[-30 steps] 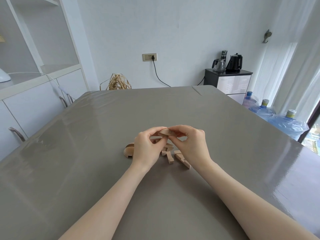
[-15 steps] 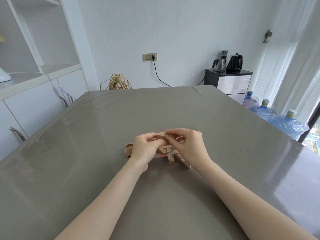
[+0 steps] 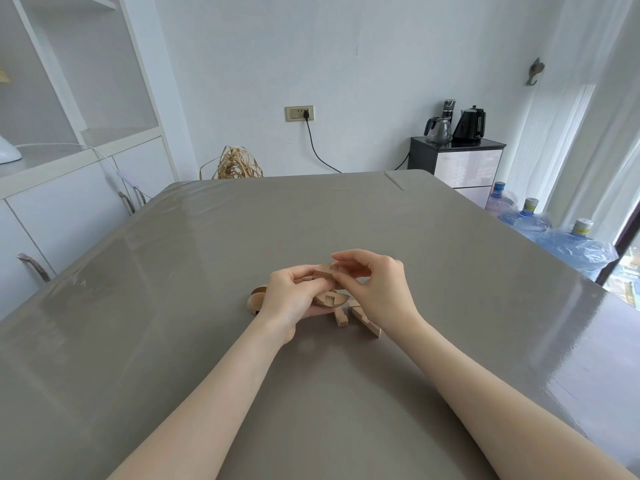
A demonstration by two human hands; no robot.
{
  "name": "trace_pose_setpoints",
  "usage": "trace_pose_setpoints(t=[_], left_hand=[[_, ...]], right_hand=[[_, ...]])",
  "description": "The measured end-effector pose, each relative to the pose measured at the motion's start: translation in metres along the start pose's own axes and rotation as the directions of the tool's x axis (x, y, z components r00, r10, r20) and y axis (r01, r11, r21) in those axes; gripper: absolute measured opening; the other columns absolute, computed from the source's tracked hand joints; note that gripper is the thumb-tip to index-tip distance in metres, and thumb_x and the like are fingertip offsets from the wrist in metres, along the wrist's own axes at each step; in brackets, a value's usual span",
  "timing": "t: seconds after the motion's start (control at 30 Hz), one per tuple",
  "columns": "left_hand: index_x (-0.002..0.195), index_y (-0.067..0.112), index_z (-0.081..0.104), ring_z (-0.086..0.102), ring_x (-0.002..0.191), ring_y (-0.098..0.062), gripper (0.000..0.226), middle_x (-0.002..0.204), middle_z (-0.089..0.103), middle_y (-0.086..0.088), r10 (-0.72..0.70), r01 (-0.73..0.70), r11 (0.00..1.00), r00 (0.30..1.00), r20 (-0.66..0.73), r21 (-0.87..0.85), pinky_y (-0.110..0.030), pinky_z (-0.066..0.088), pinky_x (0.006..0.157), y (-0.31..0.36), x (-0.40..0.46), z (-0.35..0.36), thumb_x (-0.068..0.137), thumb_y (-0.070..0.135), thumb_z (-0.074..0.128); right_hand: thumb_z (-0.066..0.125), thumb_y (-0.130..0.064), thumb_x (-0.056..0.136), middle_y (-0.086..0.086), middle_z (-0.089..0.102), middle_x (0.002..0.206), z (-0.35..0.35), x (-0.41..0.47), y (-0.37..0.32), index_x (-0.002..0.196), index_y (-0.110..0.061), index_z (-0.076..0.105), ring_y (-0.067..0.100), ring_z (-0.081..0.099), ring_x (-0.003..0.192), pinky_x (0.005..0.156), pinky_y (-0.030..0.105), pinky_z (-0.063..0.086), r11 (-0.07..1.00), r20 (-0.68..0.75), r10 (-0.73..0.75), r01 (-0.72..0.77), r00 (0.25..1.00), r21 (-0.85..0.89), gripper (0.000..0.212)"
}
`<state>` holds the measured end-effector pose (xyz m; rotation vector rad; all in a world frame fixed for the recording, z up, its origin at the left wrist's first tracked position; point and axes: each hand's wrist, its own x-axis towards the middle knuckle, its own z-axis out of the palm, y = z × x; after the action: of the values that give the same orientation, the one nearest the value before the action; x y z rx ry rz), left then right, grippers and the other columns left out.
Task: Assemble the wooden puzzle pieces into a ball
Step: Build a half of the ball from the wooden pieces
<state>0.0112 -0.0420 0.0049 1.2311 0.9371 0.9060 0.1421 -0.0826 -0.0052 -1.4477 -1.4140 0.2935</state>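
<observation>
Pale wooden puzzle pieces lie in a small cluster on the grey table. My left hand cradles a partly joined clump of pieces just above the tabletop, fingers curled round it. My right hand pinches a small piece at the top of that clump. A rounded piece sits on the table left of my left hand. A short notched bar and a longer notched piece lie below my right hand. Other pieces are hidden under my hands.
White cabinets with metal handles run along the table's left side. A black side cabinet with kettles stands at the far right, and several blue water jugs sit beside the table's right edge. A straw bundle shows beyond the far edge.
Both hands have come down from a raised position toward the table. My left hand has turned palm-up under the clump, and my right hand has shifted over its top.
</observation>
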Motion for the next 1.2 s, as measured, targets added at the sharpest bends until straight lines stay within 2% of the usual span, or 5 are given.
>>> trace_pose_setpoints(t=[0.17, 0.37, 0.5, 1.03, 1.2], left_hand=[[0.09, 0.006, 0.071, 0.07, 0.069, -0.02, 0.014, 0.072, 0.072, -0.007, -0.004, 0.005, 1.0, 1.0, 0.024, -0.013, -0.031, 0.059, 0.062, -0.0004, -0.0004, 0.0, 0.082, -0.003, 0.064], [0.095, 0.002, 0.071, 0.069, 0.074, -0.025, 0.016, 0.078, 0.071, -0.012, -0.055, 0.056, 0.998, 0.998, 0.037, -0.04, -0.032, 0.059, 0.062, -0.0005, 0.0004, -0.001, 0.083, -0.003, 0.062], [0.095, 0.003, 0.071, 0.07, 0.071, -0.023, 0.015, 0.08, 0.071, -0.015, -0.078, 0.081, 0.994, 0.996, 0.04, -0.069, -0.033, 0.059, 0.061, 0.0008, 0.0004, -0.0013, 0.084, -0.001, 0.062], [0.093, 0.003, 0.071, 0.069, 0.068, -0.021, 0.014, 0.078, 0.071, -0.013, -0.027, 0.027, 0.999, 1.0, 0.013, -0.031, -0.031, 0.059, 0.059, 0.0014, -0.0018, 0.0, 0.082, -0.002, 0.065], [0.089, 0.003, 0.071, 0.069, 0.063, -0.02, 0.013, 0.072, 0.07, -0.011, -0.027, 0.028, 0.999, 1.0, 0.008, -0.035, -0.031, 0.058, 0.057, 0.002, -0.0031, 0.0004, 0.082, -0.005, 0.063]], right_hand=[[0.072, -0.017, 0.082, -0.02, 0.066, 0.077, -0.001, -0.0006, -0.0029, 0.103, -0.02, 0.068, -0.007, 0.063, 0.073, 0.072, 0.004, 0.046, 0.998, -0.014, 0.021, -0.021, 1.0, 0.052, 0.022], [0.072, -0.014, 0.081, -0.018, 0.067, 0.076, -0.0012, -0.0008, -0.0029, 0.101, -0.02, 0.068, -0.007, 0.063, 0.07, 0.071, 0.005, 0.047, 0.997, -0.008, 0.039, -0.038, 0.999, 0.071, 0.022], [0.073, -0.016, 0.08, -0.012, 0.071, 0.077, -0.0021, -0.0004, -0.004, 0.098, -0.021, 0.068, 0.001, 0.066, 0.071, 0.073, 0.01, 0.05, 0.992, -0.017, 0.05, -0.048, 0.999, 0.114, 0.019], [0.074, -0.014, 0.078, -0.016, 0.068, 0.074, -0.0038, -0.0005, -0.0062, 0.095, -0.017, 0.07, -0.003, 0.065, 0.067, 0.069, 0.006, 0.049, 0.988, -0.001, 0.071, -0.07, 0.997, 0.14, 0.017], [0.076, -0.012, 0.076, -0.012, 0.071, 0.074, -0.0055, 0.0007, -0.007, 0.094, -0.017, 0.068, 0.002, 0.068, 0.067, 0.069, 0.012, 0.052, 0.975, 0.019, 0.119, -0.12, 0.993, 0.19, 0.02]])
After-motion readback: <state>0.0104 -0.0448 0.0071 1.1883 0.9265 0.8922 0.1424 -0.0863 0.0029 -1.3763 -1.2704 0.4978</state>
